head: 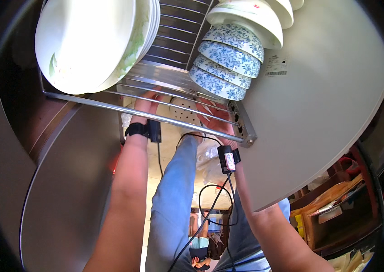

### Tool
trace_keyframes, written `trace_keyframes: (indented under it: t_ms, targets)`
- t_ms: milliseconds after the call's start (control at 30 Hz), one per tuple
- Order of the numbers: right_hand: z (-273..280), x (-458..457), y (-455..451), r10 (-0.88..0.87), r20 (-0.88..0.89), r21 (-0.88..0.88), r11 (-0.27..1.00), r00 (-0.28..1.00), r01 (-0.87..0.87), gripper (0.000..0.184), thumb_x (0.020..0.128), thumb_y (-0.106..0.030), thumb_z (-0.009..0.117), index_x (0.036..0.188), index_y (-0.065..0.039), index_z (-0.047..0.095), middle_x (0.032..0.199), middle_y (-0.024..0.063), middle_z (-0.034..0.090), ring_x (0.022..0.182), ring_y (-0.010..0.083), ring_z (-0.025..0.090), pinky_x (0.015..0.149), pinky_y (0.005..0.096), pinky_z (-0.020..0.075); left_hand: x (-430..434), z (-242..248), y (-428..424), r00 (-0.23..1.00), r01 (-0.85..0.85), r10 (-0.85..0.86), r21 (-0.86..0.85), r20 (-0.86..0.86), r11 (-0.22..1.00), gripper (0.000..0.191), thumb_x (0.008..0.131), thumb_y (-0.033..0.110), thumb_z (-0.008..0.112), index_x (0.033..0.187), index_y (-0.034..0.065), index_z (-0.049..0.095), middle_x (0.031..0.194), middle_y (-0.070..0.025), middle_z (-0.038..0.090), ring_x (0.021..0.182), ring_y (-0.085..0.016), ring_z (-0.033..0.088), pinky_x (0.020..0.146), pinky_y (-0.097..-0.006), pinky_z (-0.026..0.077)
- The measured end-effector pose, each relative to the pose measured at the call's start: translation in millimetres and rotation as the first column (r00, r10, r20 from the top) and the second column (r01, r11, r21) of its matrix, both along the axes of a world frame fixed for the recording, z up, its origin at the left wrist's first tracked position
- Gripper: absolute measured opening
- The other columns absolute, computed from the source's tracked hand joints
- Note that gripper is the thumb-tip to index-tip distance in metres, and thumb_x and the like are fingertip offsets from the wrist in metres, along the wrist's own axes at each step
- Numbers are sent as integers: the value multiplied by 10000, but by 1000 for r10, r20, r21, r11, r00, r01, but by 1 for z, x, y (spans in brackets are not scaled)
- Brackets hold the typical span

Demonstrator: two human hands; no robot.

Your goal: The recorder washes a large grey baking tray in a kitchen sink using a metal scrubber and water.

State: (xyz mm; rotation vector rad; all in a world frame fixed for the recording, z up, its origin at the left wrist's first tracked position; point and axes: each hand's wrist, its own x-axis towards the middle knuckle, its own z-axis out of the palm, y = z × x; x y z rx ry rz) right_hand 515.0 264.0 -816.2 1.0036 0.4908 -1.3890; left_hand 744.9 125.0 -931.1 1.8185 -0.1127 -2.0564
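A pull-out metal wire dish rack [144, 115] fills the upper middle of the view. My left hand [147, 102] is below its front bars, near the left; the rack hides its fingertips. Also under the bars, toward the rack's right end bracket [243, 125], is my right hand [217, 114]. Its fingers look spread, and I see nothing in it. White plates [86, 44] with a green leaf pattern stand on edge in the rack's left part. On the right, several blue-and-white floral bowls [229, 61] are nested on their sides, below larger white bowls [246, 20].
A pale cabinet panel [314, 88] with a printed label borders the rack on the right. Dark cabinet fronts [73, 183] curve along the left. Black cables [215, 200] hang from wrist-worn devices. Clear plastic bags [212, 163] lie near my feet. Another person [198, 251] is behind.
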Motion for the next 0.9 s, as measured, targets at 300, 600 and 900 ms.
trace_keyframes:
  t_ms: [300,600,900]
  targets:
    - [-94,-45,131,-19,-255,286,954,967,94,405,948,-300,564,1261,-47,525,1279,154,587,1130,299,582,1039,475,443,-19,56,53,983,168,-160,91,-87,982,305,810,-34,661,1100,40,606,1047,-85,646,957,-218,636,786,-341,545]
    - [54,-58,82,698,-557,518,715,449,-469,268,976,-223,508,1155,-32,568,988,62,628,885,186,614,772,321,523,50,147,64,982,188,-190,226,-14,956,288,837,5,677,1115,14,602,1095,-87,634,1032,-215,616,903,-338,517]
    - [142,-97,58,514,-456,515,818,727,-255,360,973,-176,522,1311,-54,502,1101,79,609,934,176,613,809,330,522,68,177,70,989,94,-123,309,77,946,359,865,12,676,1193,10,529,1148,-117,593,1100,-245,581,1012,-378,481]
